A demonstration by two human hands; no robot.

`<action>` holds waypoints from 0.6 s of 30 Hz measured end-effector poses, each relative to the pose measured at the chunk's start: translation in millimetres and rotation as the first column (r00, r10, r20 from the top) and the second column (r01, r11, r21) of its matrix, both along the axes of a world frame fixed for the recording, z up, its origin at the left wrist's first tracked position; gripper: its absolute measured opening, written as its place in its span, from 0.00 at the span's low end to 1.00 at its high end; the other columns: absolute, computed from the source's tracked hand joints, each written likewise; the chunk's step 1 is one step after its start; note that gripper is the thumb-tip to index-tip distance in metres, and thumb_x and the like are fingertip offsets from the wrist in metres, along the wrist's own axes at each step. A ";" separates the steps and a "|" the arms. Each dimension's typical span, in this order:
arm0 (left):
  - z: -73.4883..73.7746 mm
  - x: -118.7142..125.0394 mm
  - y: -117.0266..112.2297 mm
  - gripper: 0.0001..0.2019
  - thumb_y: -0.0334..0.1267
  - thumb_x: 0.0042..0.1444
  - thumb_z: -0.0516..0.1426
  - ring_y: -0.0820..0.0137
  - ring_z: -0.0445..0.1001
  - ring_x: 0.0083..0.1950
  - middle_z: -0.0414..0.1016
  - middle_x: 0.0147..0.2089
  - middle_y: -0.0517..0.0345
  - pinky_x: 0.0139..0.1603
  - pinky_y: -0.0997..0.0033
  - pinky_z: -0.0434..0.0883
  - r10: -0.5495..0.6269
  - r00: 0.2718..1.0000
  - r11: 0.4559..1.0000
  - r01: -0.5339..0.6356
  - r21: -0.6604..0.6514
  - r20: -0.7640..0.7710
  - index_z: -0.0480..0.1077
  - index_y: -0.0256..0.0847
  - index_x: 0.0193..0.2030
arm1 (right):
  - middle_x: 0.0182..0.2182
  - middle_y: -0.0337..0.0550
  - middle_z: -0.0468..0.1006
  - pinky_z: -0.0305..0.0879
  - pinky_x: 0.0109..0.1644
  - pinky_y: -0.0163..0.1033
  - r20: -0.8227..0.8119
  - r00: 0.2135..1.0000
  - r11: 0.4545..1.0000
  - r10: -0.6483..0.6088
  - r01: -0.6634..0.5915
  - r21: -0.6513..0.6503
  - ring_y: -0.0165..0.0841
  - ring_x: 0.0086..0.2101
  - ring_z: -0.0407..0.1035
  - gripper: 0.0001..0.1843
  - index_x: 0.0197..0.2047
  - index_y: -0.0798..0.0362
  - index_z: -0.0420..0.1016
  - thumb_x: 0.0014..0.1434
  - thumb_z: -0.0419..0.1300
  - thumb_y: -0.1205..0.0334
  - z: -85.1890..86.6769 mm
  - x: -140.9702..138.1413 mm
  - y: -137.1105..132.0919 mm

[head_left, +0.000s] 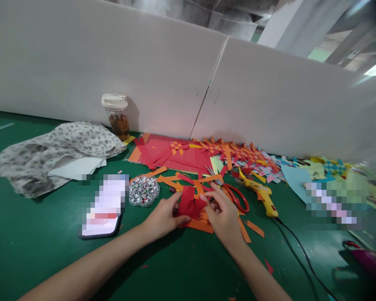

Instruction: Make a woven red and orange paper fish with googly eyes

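Red paper strips (186, 201) are pinched between the thumb and fingers of my left hand (166, 213), at the middle of the table. My right hand (221, 211) closes its fingertips on the right side of the same red and orange strips. An orange paper strip (201, 226) lies across the bottom of this piece, below both hands. Just beyond my right hand lie scissors with red handles (238, 197). Left of my left hand is a clear flower-shaped case of googly eyes (144, 191). My fingers hide part of the strips.
A yellow glue gun (263, 194) with a black cord lies at right. Woven paper fish (238, 152) and red sheets (188, 161) line the white partition (163, 75). A phone (105, 207), a patterned cloth (65, 146) and a lidded cup of tea (117, 119) stand left.
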State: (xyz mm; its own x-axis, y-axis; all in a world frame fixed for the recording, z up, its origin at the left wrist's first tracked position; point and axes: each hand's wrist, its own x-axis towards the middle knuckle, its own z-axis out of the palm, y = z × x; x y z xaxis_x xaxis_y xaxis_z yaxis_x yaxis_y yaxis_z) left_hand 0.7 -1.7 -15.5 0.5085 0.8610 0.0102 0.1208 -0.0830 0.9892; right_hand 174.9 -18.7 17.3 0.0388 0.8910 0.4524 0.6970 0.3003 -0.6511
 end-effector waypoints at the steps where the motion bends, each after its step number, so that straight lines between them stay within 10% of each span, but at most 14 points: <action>1: -0.2 0.0 0.0 0.24 0.37 0.49 0.59 0.66 0.75 0.33 0.77 0.35 0.54 0.31 0.70 0.69 0.000 1.000 1.000 0.000 0.006 -0.006 0.60 0.39 0.54 | 0.51 0.57 0.71 0.60 0.16 0.34 0.016 1.000 1.000 0.010 -0.010 -0.006 0.20 0.13 0.54 0.10 0.29 0.54 0.72 0.56 0.56 0.57 0.0 1.1 0.9; 18: 0.0 -1.1 0.8 0.15 0.38 0.50 0.59 0.71 0.69 0.29 0.73 0.31 0.60 0.28 0.74 0.65 -0.016 0.999 0.997 0.020 0.081 -0.052 0.64 0.39 0.45 | 0.56 0.43 0.66 0.68 0.36 0.41 0.254 0.935 0.962 0.247 -0.205 -0.182 0.33 0.32 0.72 0.08 0.27 0.50 0.70 0.57 0.54 0.60 23.9 4.9 6.0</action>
